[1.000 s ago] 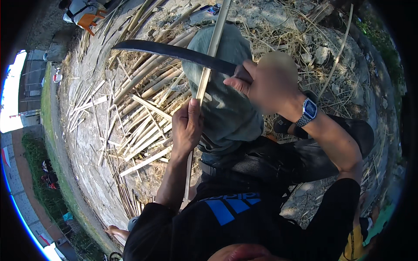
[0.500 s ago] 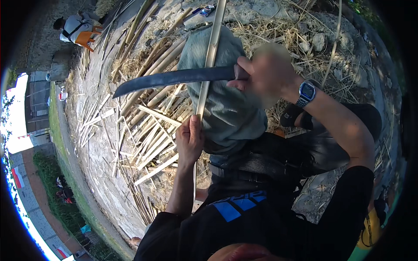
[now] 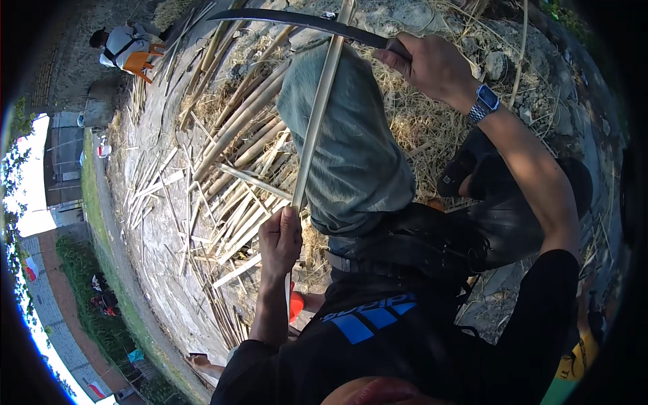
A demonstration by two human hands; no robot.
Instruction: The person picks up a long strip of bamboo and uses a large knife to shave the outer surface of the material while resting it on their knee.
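My left hand [image 3: 280, 243] is closed round a long pale bamboo strip [image 3: 314, 128], its thumb lying along the top. The strip slants up and away over a grey-green cloth [image 3: 351, 135] draped across my knee. My right hand [image 3: 435, 67] grips the handle of a machete [image 3: 297, 21] with a long, dark, slightly curved blade. That blade lies crosswise over the strip near its far visible part, pointing left. Whether the edge touches the strip I cannot tell.
Bamboo poles [image 3: 246, 115] and split strips [image 3: 236, 229] lie heaped on the ground to the left. Straw and shavings [image 3: 418, 142] cover the ground at right. A person on an orange chair [image 3: 140, 63] sits far left; another person's hand [image 3: 199, 362] shows at lower left.
My right hand and the machete have moved away from me along the strip, past the cloth's far end. My left hand has shifted slightly left and nearer, still holding the strip.
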